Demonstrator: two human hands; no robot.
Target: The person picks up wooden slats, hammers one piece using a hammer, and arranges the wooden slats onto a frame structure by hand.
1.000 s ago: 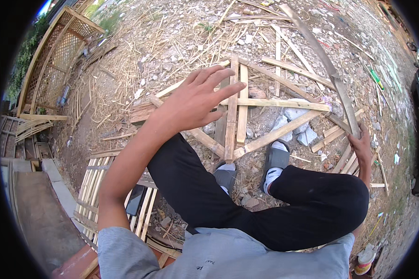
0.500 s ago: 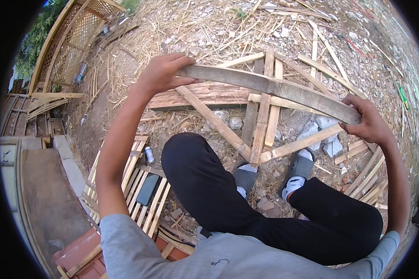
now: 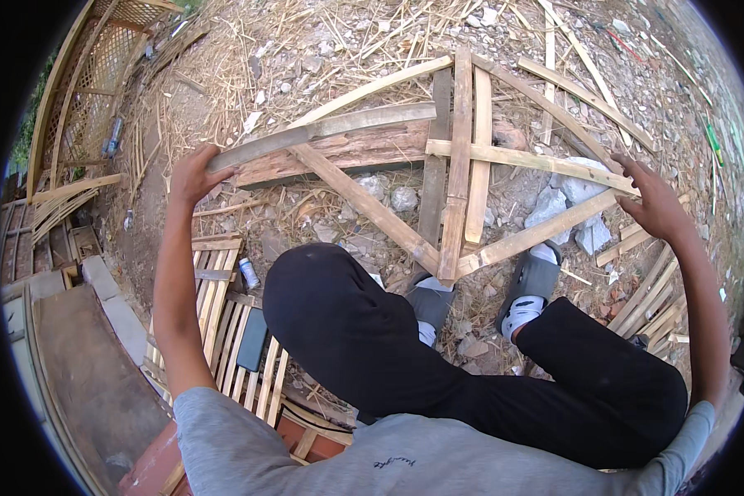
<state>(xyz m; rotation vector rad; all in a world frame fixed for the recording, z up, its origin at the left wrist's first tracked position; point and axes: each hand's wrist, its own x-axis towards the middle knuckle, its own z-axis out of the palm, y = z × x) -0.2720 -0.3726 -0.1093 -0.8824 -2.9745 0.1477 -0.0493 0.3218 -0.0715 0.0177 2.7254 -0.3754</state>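
Observation:
My left hand is closed on the near-left end of a weathered grey wooden slat. That slat reaches to the right above a thick, rough plank on the ground. A pale slat runs out from beyond it. On the right, my right hand has its fingers apart around the ends of a pale crosswise slat and a lower slat; whether it touches them is unclear. Several upright slats and a slanting slat meet these in front of my feet.
Grey stone chunks lie by the lower slat. Loose slats are piled at right. To my left, a slatted wooden piece bears a dark phone-like object, with a small can beside it. A lattice panel stands farther left.
My left hand has moved left and nearer me with the grey slat, whose other end has left my right hand. My right hand's fingers have spread, now at the crosswise slat's end.

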